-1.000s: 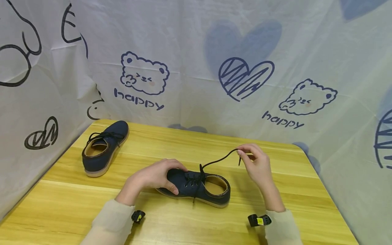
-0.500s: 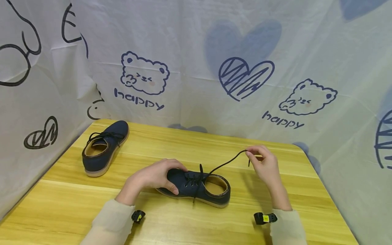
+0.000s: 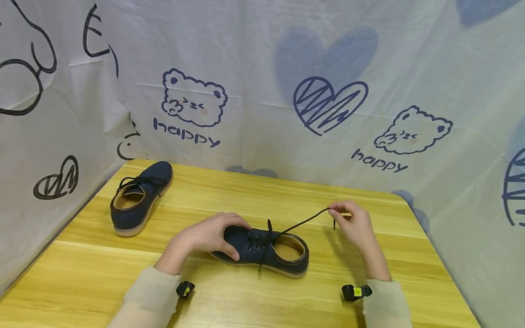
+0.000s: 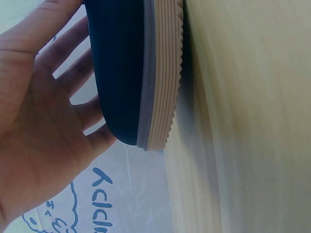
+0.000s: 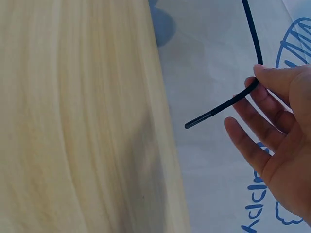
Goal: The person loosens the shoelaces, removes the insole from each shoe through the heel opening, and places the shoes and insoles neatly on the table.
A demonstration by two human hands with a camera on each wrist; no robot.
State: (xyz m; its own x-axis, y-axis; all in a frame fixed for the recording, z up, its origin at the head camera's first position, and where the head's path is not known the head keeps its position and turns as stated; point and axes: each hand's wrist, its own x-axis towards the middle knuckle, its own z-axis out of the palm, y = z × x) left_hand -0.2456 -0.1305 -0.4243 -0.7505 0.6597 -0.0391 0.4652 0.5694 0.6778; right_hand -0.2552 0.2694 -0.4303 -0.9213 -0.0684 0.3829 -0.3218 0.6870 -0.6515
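Near the front edge of the desk point(image 3: 254, 305), toward the middle, a dark blue shoe point(image 3: 262, 248) lies sideways. The left hand point(image 3: 207, 237) curls over its toe, holding it down. The right hand point(image 3: 354, 223) pinches the end of the black lace point(image 3: 305, 219) between thumb and fingertip, other fingers loose; in the last second it has drawn the lace out toward the right edge and lower, so the lace runs straight and taut from the eyelets. At the far left corner stands a second shoe point(image 3: 137, 198).
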